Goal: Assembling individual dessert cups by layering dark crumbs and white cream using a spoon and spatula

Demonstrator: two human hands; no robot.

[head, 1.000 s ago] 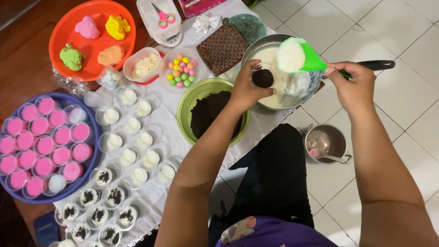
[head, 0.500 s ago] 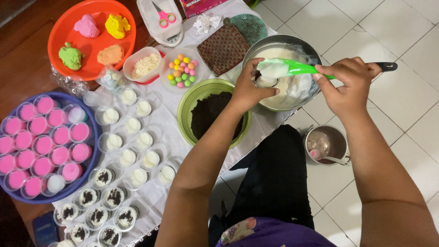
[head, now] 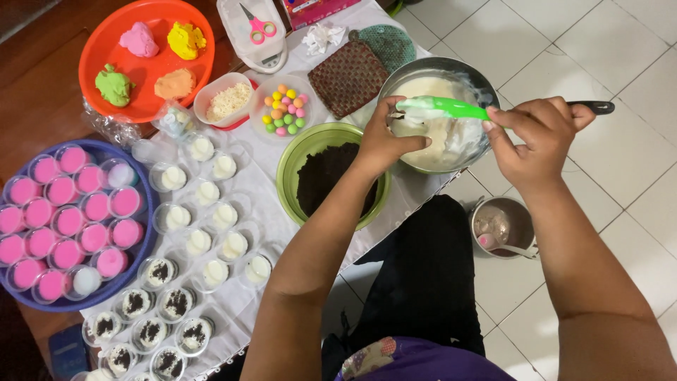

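Cream is being scraped off a green spatula over the metal pan, which stands at the right edge of the table with its black handle jutting out beyond the right hand. The spatula's handle is gripped by the right hand, fingers closed round it, and the blade is held level above the white cream in the pan. The left hand is curled at the blade's tip, thumb and fingertips pinched there; whether something small is held in it cannot be told, as the fingers hide it. The step in hand appears to be the clearing of the blade into the pan, and a steady wipe along the blade would seem to be called for, with both hands kept over the pan so that nothing falls on the cloth. Just beside the pan, toward the table's near edge, a green bowl of dark crumbs is set under the left forearm. Small cups of cream are ranged across the middle of the table, and crumb-topped cups near its near left corner.
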